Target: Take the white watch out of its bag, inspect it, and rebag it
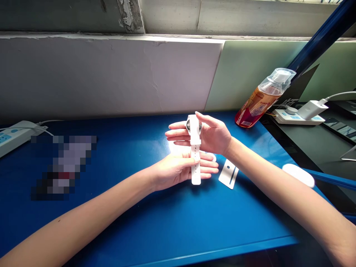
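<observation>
A wristwatch with a white strap (195, 163) hangs upright between my two hands over the blue table. My left hand (175, 168) grips the lower strap, its thumb laid across the front and its fingers stretched out behind. My right hand (214, 135) holds the upper end by the watch case, thumb near the top and fingers extended behind it. The strap covers most of the round case. A flat white card (228, 173) with a hole and a slot lies on the table right of my left fingertips. Partly hidden behind those fingers is a small white object.
A bottle of red-orange drink (261, 100) leans at the back right. Power strips lie at the left (19, 135) and right (294, 115). A white rounded object (298, 175) sits at the table's right edge. A pixelated item (65, 167) is at left. A wall stands behind.
</observation>
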The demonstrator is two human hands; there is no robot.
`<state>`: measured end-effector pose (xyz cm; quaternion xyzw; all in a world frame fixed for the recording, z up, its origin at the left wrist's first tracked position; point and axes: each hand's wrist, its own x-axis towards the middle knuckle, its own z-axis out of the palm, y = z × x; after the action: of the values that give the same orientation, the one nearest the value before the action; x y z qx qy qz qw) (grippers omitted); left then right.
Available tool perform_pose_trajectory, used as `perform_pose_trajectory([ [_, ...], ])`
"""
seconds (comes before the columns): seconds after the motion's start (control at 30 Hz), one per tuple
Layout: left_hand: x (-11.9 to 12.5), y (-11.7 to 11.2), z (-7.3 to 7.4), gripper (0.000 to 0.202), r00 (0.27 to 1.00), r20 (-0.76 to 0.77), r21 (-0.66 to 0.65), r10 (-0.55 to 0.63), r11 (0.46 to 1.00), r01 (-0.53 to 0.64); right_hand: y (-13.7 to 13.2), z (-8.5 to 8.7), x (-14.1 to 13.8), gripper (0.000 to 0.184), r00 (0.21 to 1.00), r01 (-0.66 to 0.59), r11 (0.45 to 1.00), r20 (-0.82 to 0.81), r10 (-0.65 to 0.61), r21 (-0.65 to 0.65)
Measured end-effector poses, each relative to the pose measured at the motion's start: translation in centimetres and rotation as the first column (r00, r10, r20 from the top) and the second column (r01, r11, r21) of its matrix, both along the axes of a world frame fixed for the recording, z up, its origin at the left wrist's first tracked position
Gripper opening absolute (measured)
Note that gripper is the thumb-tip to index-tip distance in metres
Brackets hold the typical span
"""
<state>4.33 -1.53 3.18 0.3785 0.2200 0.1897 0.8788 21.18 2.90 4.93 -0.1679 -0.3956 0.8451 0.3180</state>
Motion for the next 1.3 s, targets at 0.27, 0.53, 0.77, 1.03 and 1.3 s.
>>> perform_pose_trajectory([
  [0.27, -0.17, 0.15, -0.19, 0.034, 1.000, 0.018, -0.005, -0.019, 1.000, 0.019, -0.01, 0.11, -0.10, 0.069, 0.999, 0.021, 1.000, -0.027, -0.022, -0.021],
  [0.53, -0.17, 0.23, -0.18, 0.035, 1.000, -0.002, -0.018, -0.010, 1.000, 0.010, -0.11, 0.37, -0.07, 0.070, 1.000, 0.027, 0.999, 0.003, -0.027, -0.036],
  [0.77, -0.17, 0.18, -0.27, 0.032, 1.000, 0.005, -0.010, -0.013, 1.000, 0.013, -0.06, 0.28, -0.16, 0.073, 1.000, 0.002, 0.999, -0.022, -0.003, -0.045],
  [1.03, -0.26, 0.29, -0.34, 0.035, 0.999, 0.033, -0.022, -0.038, 0.999, 0.039, -0.02, 0.25, -0.16, 0.075, 1.000, 0.007, 0.999, 0.012, -0.007, -0.046],
  [1.3, -0.11, 0.19, 0.14, 0.029, 0.999, 0.012, -0.015, -0.034, 0.999, 0.034, 0.14, 0.04, -0.27, 0.069, 1.000, 0.002, 0.998, -0.021, -0.003, -0.059],
])
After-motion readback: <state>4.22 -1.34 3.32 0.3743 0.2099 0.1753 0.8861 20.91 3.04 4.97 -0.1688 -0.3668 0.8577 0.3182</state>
